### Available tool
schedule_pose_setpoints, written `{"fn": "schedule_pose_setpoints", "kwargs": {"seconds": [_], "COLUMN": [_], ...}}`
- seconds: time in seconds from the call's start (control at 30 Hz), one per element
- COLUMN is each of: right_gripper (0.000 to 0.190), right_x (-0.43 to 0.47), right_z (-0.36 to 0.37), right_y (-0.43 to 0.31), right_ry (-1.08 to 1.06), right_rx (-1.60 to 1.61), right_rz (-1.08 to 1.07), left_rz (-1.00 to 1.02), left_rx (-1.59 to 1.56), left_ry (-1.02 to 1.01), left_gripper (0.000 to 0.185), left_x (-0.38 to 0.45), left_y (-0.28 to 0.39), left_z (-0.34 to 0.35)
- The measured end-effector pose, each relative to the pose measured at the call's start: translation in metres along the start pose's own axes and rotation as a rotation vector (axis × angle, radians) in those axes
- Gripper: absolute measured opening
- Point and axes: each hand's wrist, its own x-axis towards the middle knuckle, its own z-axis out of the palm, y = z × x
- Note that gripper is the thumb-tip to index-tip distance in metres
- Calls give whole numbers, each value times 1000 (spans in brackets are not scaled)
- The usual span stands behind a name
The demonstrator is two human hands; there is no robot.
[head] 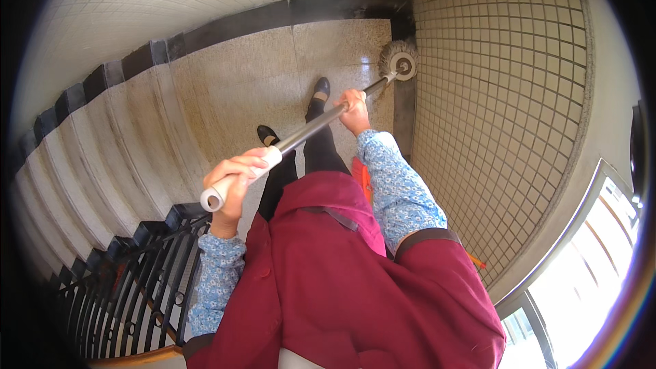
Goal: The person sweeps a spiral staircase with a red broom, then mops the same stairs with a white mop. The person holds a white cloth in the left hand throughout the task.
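My left hand point(233, 184) wraps the white plastic grip at the top end of a mop handle point(312, 125). Farther down the metal pole, my right hand point(353, 111) is closed around it. The pole slants away to the upper right, ending in a round spin mop head point(400, 63) with grey strands. That head rests on the speckled stone floor point(236, 77) in the corner, against the dark baseboard and beside the tiled wall point(497, 87). Blue floral sleeves cover both my forearms.
A flight of stone stairs point(97, 164) adjoins the landing on the left. Its black metal railing point(138, 287) with a wooden handrail stands at lower left. Something orange-red point(363, 177) is partly hidden behind my right arm. A bright window point(589, 261) is at lower right.
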Motion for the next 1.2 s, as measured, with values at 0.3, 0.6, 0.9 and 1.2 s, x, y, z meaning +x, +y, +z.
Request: {"fn": "schedule_pose_setpoints", "kwargs": {"seconds": [0.3,0.6,0.9,1.2], "right_gripper": [21,19,23,10], "right_x": [-46,59,156,-33], "right_z": [7,-32,-68,-48], "right_y": [-21,11,27,37], "right_ry": [-160,174,100,172], "right_rx": [19,-30,111,-28], "right_rz": [232,-54,-73,283], "left_rz": [-115,68,125,-137], "left_rx": [1,24,168,20], "left_ry": [-100,-84,4,-299], "left_gripper": [9,6,8,8], "left_x": [63,76,110,119], "left_y": [74,75,62,61], "left_z": [4,48,89,85]}}
